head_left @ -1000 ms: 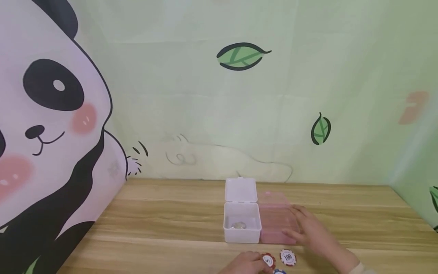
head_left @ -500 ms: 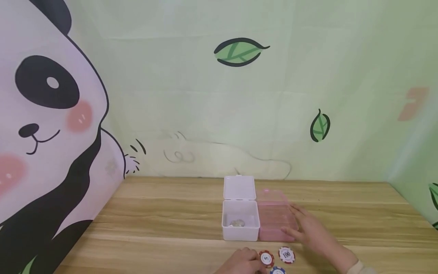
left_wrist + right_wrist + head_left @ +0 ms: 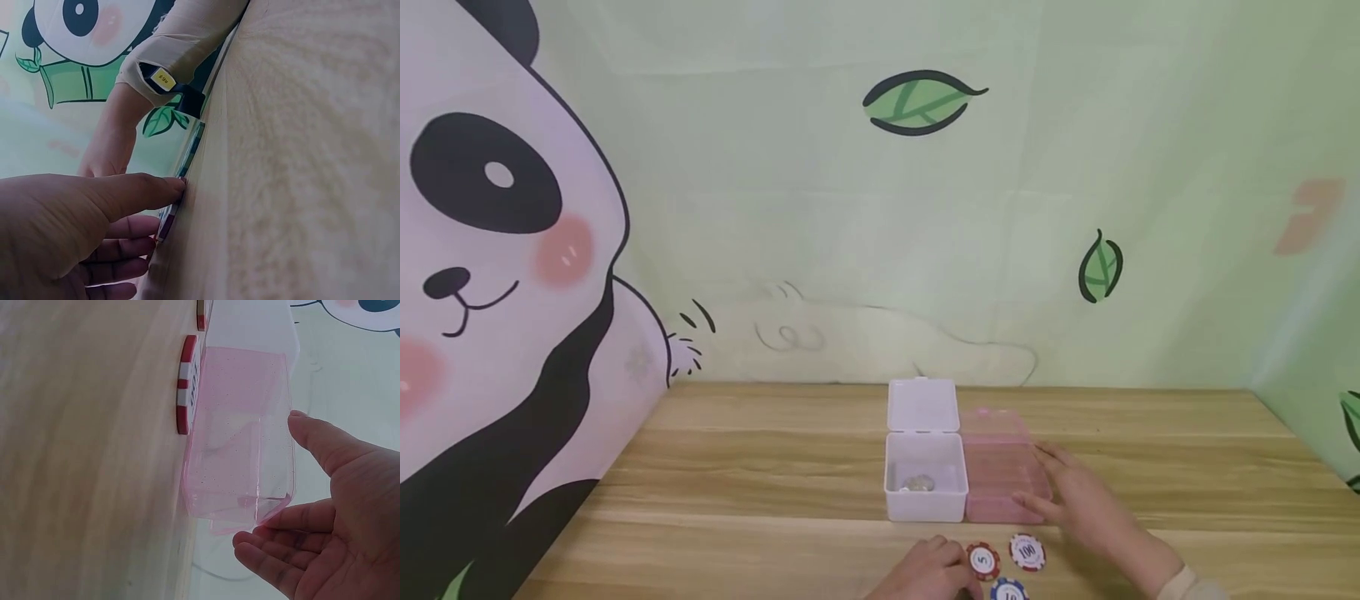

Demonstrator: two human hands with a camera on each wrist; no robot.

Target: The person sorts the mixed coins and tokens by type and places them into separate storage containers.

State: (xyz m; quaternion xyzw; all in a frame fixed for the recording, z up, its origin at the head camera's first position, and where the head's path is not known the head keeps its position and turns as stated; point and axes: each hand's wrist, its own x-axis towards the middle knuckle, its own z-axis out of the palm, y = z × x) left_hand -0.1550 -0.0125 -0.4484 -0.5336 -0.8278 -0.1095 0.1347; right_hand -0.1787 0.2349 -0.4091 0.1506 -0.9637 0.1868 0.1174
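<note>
My left hand [image 3: 928,571] is low beside the red-and-white poker chip marked 5 [image 3: 982,561]. In the left wrist view its thumb reaches to the chips, seen edge-on on the table, with the other fingers loosely bent below. A blue-and-white chip [image 3: 1009,590] lies nearer me, and a red-and-white chip marked 100 [image 3: 1027,552] to the right. My right hand [image 3: 1078,500] rests at the right side of a clear pink box [image 3: 240,431], thumb at its rim and fingertips by its side wall. Left of it, a white box [image 3: 927,504] stands with its lid up.
Several silvery round pieces [image 3: 917,483] lie inside the white box. The wooden table [image 3: 760,467] runs back to a pale green cloth wall [image 3: 775,167] printed with leaves and a panda [image 3: 497,225].
My left hand has drawn slightly left, off the red 5 chip it overlapped. The whole head view has shifted up, showing more of the blue chip. My right hand stays at the pink box.
</note>
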